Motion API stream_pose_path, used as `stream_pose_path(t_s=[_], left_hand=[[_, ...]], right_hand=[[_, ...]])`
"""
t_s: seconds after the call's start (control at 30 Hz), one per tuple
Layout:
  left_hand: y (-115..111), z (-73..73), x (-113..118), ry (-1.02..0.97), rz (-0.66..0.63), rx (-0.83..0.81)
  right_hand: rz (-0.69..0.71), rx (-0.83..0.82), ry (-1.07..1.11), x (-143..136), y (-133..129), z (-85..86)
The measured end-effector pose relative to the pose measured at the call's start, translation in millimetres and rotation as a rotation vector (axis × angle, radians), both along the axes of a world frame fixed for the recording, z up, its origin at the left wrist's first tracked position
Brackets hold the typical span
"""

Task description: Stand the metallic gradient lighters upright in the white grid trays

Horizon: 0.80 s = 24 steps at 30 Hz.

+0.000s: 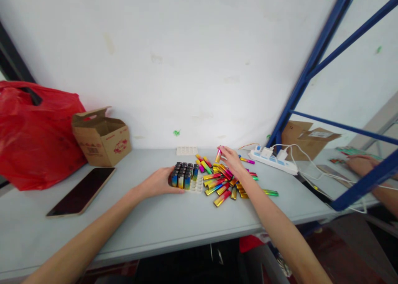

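My left hand [160,181] wraps round the left side of a block of upright lighters [183,177] with dark tops and blue, gold and silver bodies. They stand in rows in a white tray [196,185] whose bare sockets show on the right. Just beyond the pile, my right hand [230,159] pinches one shiny pink-and-gold lighter case [218,155], roughly upright. Below that hand lies a loose pile of similar metallic cases [221,183] in gold, red, green and purple, pointing in many directions. The forearm hides part of the pile.
A second white tray [186,151] lies by the wall. To the left are a phone [82,192], an opened carton [104,141] and a red plastic bag [37,134]. A power strip [273,161] and blue frame post [298,93] stand right, with another person's arm [363,166] beyond.
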State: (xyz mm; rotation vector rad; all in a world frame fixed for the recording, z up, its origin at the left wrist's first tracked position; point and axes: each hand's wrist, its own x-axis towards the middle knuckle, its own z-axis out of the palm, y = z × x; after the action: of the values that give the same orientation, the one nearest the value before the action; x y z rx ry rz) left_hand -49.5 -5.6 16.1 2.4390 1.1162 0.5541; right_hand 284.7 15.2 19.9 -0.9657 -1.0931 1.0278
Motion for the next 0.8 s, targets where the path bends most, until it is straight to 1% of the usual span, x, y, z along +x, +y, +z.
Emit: stream_pose_path(t_s=[0.13, 0.2, 0.23, 0.3, 0.43, 0.5, 0.63, 0.8], left_hand=[[-3, 3.2, 1, 0.030, 0.010, -0.012], [-4, 4.7, 2, 0.031, 0.010, -0.005], [-4, 5.3, 2, 0.032, 0.010, -0.001], [-5, 6.2, 2, 0.033, 0.009, 0.000], [-6, 6.7, 2, 0.025, -0.002, -0.017], [-6, 6.6, 2, 0.028, -0.002, -0.019], [-5, 6.3, 2, 0.034, -0.002, -0.020], [-4, 5.1, 3, 0.032, -0.008, -0.007]], right_hand=[[0.130, -0.033, 0.070, -14, -9, 6.0], [0.178, -0.042, 0.035, -19, -13, 7.7], [0.181, -0.047, -0.003, -22, -15, 8.1], [0.143, -0.039, -0.116, -27, -18, 7.7], [-0.045, 0.101, -0.437, -35, -21, 3.4], [-0.122, 0.146, -0.561, -38, -22, 0.8], [-0.198, 0.159, -0.657, -45, -22, -2.6], [-0.182, 0.194, -0.685, -50, -26, -2.1]])
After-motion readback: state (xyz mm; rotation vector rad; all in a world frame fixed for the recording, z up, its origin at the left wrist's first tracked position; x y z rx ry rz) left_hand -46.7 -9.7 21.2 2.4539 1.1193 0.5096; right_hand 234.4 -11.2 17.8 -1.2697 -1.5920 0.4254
